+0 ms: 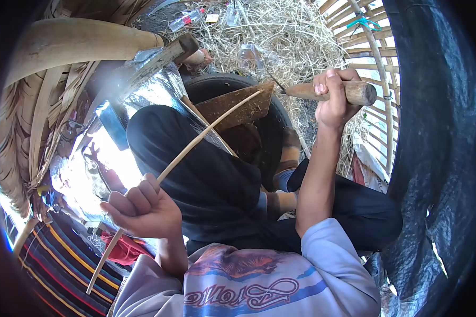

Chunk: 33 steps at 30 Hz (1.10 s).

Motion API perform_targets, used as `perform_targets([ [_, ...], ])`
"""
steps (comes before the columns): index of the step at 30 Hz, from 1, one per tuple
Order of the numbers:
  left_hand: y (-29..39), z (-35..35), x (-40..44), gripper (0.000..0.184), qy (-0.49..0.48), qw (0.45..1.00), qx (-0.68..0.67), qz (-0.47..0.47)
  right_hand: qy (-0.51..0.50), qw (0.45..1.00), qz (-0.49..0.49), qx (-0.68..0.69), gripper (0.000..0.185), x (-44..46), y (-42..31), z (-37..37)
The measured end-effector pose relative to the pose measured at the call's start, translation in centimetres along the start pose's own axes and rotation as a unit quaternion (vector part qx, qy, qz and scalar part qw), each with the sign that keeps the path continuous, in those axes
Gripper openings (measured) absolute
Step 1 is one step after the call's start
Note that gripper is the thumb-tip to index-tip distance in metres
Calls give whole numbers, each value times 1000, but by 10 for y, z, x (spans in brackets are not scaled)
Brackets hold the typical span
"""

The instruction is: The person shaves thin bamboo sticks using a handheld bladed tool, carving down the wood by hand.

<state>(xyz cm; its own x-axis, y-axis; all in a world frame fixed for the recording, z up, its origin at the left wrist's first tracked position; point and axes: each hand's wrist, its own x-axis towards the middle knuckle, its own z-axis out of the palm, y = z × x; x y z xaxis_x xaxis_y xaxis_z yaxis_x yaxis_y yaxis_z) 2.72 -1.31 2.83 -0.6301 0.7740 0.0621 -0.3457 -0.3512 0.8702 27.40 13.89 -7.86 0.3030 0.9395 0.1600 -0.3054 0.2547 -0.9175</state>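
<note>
My left hand (145, 208) is closed in a fist around a long, thin, pale wooden stick (195, 141). The stick slants from low on the left up to the middle, its far end over a black tub. My right hand (336, 95) grips the thick wooden handle (360, 93) of a knife. Its narrow dark metal (278, 84) leaves the handle toward the upper left and looks nearly edge-on, so the blade's shape is hard to make out. The stick's upper tip is a short way left of the handle, apart from it.
Between my legs and the straw stands the black tub (203, 83), with a brown flat board (232, 113) in it. Straw (296, 37) and plastic bottles (185, 20) litter the ground. A bamboo lattice (378, 68) and dark sheeting (433, 158) border the right; a thick bamboo pole (84, 41) crosses upper left.
</note>
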Motion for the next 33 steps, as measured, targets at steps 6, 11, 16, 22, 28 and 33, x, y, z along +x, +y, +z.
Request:
perform_targets([
  [6, -5, -15, -7, 46, 37, 999, 13, 16, -33, 999, -1, 6, 17, -11, 23, -2],
  [11, -9, -34, -15, 48, 21, 999, 15, 33, -47, 997, 24, -54, 18, -26, 34, -1],
  [16, -10, -40, -13, 48, -54, 998, 15, 38, -48, 998, 3, -35, 22, -22, 18, 11],
  [22, -8, -39, -14, 48, -78, 996, 18, 43, -73, 988, -27, -131, 19, -32, 51, -2],
  [28, -9, -39, -15, 48, -54, 998, 16, 36, -32, 999, -22, -12, 18, -24, 7, 25],
  [33, -8, -37, -13, 48, -12, 1000, 9, 22, -26, 992, -30, -117, 23, -38, 55, 1],
])
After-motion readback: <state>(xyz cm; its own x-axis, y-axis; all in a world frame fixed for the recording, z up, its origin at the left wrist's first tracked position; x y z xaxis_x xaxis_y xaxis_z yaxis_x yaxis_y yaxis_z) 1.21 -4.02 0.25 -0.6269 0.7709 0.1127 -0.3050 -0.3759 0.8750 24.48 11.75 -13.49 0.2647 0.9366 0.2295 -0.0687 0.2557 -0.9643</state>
